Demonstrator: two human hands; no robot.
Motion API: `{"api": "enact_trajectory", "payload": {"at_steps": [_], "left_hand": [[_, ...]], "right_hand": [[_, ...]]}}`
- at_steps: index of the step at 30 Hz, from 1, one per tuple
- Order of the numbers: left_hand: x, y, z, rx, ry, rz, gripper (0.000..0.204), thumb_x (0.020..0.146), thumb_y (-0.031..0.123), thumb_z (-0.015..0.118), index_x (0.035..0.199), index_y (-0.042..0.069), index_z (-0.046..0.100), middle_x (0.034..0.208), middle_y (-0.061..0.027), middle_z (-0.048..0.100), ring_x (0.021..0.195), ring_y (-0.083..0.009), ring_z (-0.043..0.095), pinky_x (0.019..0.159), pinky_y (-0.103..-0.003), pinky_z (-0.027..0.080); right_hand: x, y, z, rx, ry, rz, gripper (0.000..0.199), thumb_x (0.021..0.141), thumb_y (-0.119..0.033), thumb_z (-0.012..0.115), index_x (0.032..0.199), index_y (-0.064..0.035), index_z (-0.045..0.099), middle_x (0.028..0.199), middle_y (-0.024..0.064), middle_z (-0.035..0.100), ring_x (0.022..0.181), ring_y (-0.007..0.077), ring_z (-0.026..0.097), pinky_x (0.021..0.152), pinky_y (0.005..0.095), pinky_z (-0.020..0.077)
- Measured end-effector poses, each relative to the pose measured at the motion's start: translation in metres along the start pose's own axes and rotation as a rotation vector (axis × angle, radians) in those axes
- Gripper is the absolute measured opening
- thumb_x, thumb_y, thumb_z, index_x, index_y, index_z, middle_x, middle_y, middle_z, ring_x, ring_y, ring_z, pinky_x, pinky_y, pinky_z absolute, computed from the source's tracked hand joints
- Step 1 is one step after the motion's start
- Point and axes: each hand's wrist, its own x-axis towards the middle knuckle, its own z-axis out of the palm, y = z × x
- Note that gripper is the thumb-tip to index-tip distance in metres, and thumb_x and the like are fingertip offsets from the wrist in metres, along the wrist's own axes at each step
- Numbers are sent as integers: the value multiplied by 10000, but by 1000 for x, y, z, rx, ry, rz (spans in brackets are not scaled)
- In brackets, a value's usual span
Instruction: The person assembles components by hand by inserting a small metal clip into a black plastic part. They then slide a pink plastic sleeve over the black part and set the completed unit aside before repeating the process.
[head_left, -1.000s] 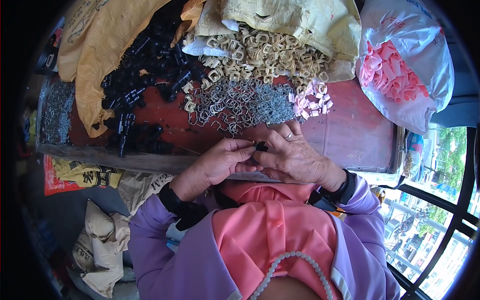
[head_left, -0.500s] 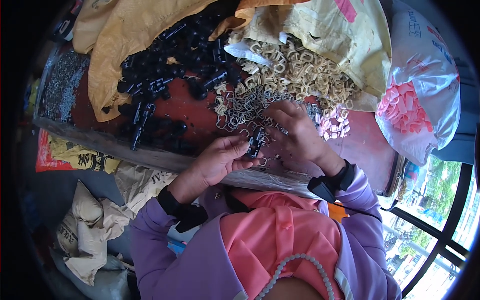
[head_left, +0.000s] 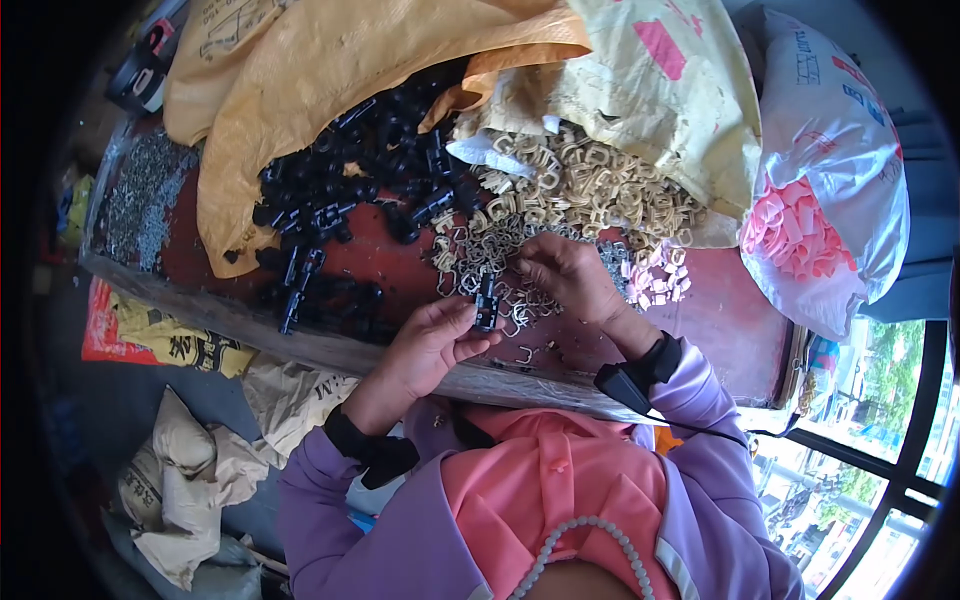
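Observation:
My left hand (head_left: 436, 340) pinches a small black plastic fitting (head_left: 486, 304) upright between thumb and fingers, near the front edge of the table. To its right, my right hand (head_left: 578, 278) has thumb and forefinger drawn together over a heap of bent metal clips (head_left: 488, 243); whatever is between those fingertips is too small to make out. A few loose clips (head_left: 517, 312) lie just beside the black fitting. Beyond the metal clips spreads a pile of beige plastic clips (head_left: 590, 185). Small pale pink pieces (head_left: 658, 277) sit right of my right hand.
Black fittings (head_left: 330, 200) spill from an orange woven sack (head_left: 290, 90) on the red table (head_left: 715, 310). A yellowish sack (head_left: 670, 90) covers the beige pile. At right stands a white bag (head_left: 870, 220) of pink strips. Small metal bits (head_left: 145, 200) lie far left.
My right hand has moved away from the black fitting to the metal clips. My left hand still holds the fitting, now turned more upright. The whole view has shifted slightly.

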Motion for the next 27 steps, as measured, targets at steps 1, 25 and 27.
{"api": "enact_trajectory", "payload": {"at_steps": [1,25,27], "left_hand": [[1,-1,1,-1,6,15,219,856,175,452,1003,17,489,959,-142,567,819,-188,580,693,-248,490],[28,-31,56,77,-48,122,264,845,173,470,1056,14,466,986,-117,553,941,-193,535,816,-316,437],[30,-29,58,90,-61,100,270,844,178,472,1057,12,462,984,-121,552,942,-196,533,819,-322,435]], "right_hand": [[-3,0,-3,162,-14,82,106,777,-94,554,849,-19,535,742,70,568,609,130,572,506,259,444],[-77,-10,-20,234,170,153,78,810,-75,513,794,2,506,604,46,552,550,105,554,494,239,437],[-78,-7,-24,294,177,170,87,814,-84,511,788,-1,501,603,40,544,552,102,543,496,240,432]]}}
